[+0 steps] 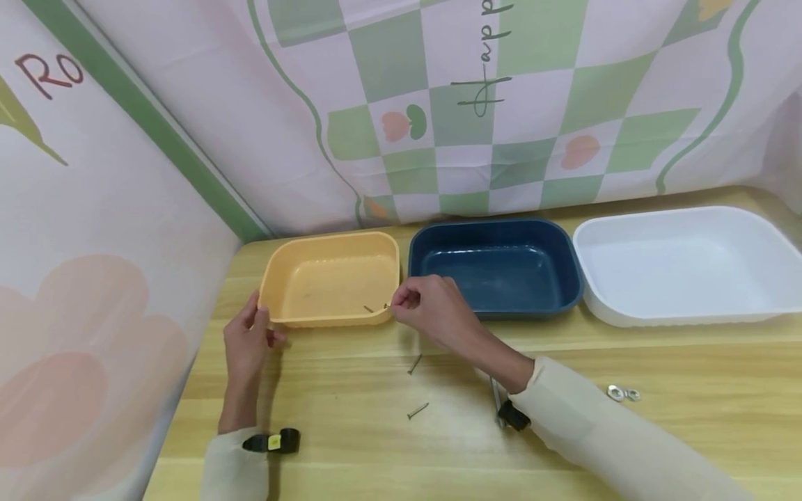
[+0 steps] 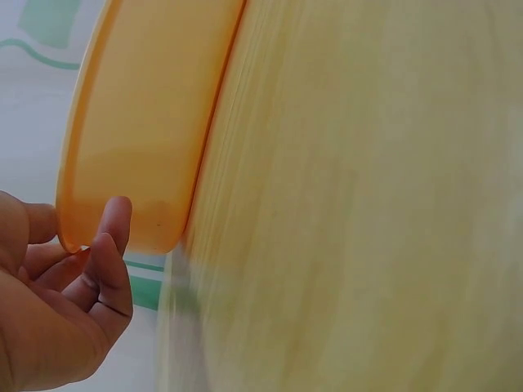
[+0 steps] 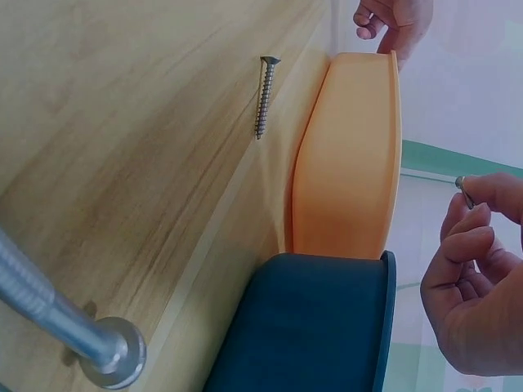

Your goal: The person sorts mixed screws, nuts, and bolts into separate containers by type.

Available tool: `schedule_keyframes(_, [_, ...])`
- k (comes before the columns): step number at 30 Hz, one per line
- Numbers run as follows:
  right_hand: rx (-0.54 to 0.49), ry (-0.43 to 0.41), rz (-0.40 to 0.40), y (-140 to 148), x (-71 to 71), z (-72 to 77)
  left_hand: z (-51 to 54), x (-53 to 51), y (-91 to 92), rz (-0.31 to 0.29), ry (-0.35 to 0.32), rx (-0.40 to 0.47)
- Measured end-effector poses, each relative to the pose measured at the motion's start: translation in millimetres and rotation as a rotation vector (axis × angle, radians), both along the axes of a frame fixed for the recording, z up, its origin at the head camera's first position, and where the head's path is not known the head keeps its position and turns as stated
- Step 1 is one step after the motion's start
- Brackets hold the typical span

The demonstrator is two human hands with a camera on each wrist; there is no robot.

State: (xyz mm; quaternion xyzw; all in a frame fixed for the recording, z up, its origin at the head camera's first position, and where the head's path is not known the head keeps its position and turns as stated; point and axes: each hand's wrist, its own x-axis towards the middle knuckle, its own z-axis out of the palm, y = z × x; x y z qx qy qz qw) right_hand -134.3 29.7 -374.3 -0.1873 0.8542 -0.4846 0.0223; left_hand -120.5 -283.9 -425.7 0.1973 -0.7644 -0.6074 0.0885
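Observation:
My left hand (image 1: 246,344) pinches the left front corner of a yellow plastic tray (image 1: 332,321); in the left wrist view its fingers (image 2: 110,273) curl at the tray's edge. Above the tray's right front corner, my right hand (image 1: 432,309) pinches a small screw (image 3: 464,189) between thumb and fingertips. Another screw (image 1: 368,309) lies inside the yellow tray. On the table in front are two more screws, one nearer the tray (image 1: 415,364) and one closer to me (image 1: 418,410).
A dark blue tray (image 1: 495,313) and a white tray (image 1: 689,319) stand in a row to the right of the yellow one. A long metal bolt (image 3: 61,322) lies under my right wrist, partly hidden in the head view. Metal nuts or washers (image 1: 617,393) lie farther right. A patterned cloth (image 1: 464,167) hangs behind.

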Motion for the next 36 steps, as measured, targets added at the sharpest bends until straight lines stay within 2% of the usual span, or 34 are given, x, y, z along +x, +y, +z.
schedule_keyframes(9, [-0.01, 0.016, -0.002, -5, -4.1, -0.1, -2.1, -1.9, -0.6, -0.006, 0.015, 0.011])
schedule_keyframes(16, [-0.009, 0.01, -0.006, -8, -8.3, 0.7, -2.3, -2.0, -1.9, 0.011, -0.001, 0.006])
schedule_keyframes(23, [0.003, 0.013, -0.028, -10, -11.7, -0.1, -1.2, -2.0, -0.9, -0.004, -0.001, 0.01])
schedule_keyframes(36, [0.021, -0.005, -0.012, -15, -17.6, -1.9, 1.8, -2.0, 0.6, 0.007, -0.007, -0.019])
